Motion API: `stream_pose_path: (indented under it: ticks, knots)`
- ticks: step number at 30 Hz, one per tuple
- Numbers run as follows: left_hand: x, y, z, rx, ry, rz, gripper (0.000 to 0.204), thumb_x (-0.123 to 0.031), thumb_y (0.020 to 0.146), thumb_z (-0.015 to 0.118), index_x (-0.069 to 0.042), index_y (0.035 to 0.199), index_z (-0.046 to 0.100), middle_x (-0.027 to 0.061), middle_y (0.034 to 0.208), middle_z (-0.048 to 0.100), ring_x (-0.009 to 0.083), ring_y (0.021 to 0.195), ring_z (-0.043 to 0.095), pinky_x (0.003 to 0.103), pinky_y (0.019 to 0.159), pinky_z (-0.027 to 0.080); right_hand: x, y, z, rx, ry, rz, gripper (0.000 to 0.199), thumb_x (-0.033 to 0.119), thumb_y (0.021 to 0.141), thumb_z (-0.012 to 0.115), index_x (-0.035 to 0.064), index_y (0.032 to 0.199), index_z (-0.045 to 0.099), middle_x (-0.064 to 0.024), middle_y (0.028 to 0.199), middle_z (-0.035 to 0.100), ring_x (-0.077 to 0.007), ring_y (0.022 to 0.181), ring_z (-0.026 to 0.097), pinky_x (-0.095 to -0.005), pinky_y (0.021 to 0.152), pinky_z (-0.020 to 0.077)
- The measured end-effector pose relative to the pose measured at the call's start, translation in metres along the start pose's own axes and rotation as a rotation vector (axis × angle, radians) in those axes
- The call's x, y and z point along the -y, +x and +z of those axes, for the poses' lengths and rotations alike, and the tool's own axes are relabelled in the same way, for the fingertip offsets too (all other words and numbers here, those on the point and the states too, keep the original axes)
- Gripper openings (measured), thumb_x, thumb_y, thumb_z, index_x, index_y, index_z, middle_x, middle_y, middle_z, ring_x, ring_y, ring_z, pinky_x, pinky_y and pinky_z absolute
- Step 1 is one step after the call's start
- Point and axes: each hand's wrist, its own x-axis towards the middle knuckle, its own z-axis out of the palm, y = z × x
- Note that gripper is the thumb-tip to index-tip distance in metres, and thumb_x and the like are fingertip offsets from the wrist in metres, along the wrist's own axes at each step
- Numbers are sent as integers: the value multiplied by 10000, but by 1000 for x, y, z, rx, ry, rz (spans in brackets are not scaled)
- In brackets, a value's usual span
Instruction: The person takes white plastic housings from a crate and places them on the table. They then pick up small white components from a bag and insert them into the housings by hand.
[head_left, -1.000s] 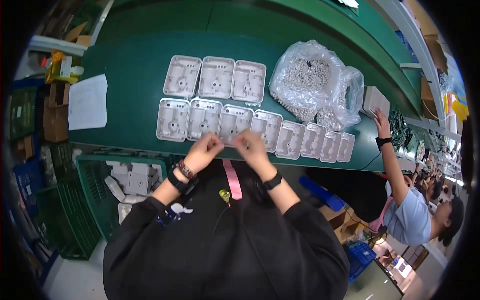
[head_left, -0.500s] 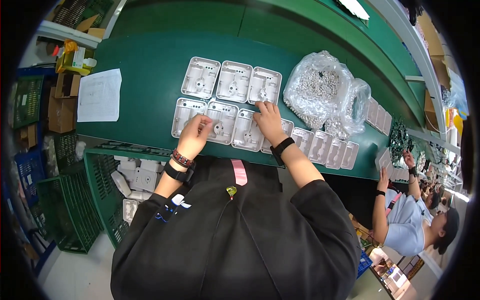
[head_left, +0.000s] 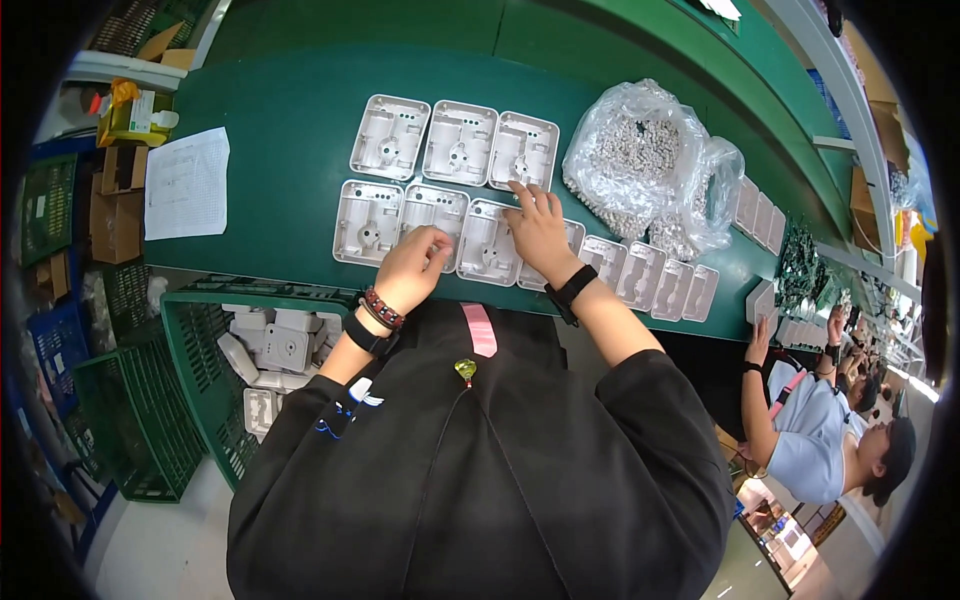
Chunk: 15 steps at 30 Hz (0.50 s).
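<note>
Two hands, left hand [head_left: 412,268] and right hand [head_left: 537,232], press glossy moulded white plastic housings [head_left: 432,213].

We see pale grey moulded plastic housings [head_left: 437,212] with a smooth, matt finish lying in rows on a matt dark green belt [head_left: 290,110], and our left hand [head_left: 412,268] and right hand [head_left: 538,228] rest on them. Beside them sit crinkled, glossy clear plastic bags [head_left: 655,165] of small pale pieces, and a flat white paper sheet [head_left: 186,183] lies on the belt. Below the belt a green plastic lattice crate [head_left: 205,370] holds more matt grey housings, and our black cloth top [head_left: 480,470] looks soft and dull.
</note>
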Motion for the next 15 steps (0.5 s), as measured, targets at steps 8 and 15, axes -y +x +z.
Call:
stream_pose_path:
  ticks: [8, 15]
  knots:
    - [-7, 2, 10, 121, 12, -7, 137, -117, 790, 531, -39, 902, 525, 77, 809, 556, 195, 709, 555, 268, 614, 434, -2, -6, 4, 4, 37, 17, 165, 161, 704, 560, 124, 844, 640, -62, 1216, 405, -282, 1104, 372, -413, 908, 283]
    - [-7, 3, 14, 150, 79, -47, 131, -114, 791, 530, -40, 900, 526, 78, 807, 557, 201, 731, 567, 272, 623, 441, -5, -10, 7, 21, 16, 29, 262, 221, 686, 614, 143, 936, 619, -60, 1248, 370, -286, 1120, 356, -424, 912, 279]
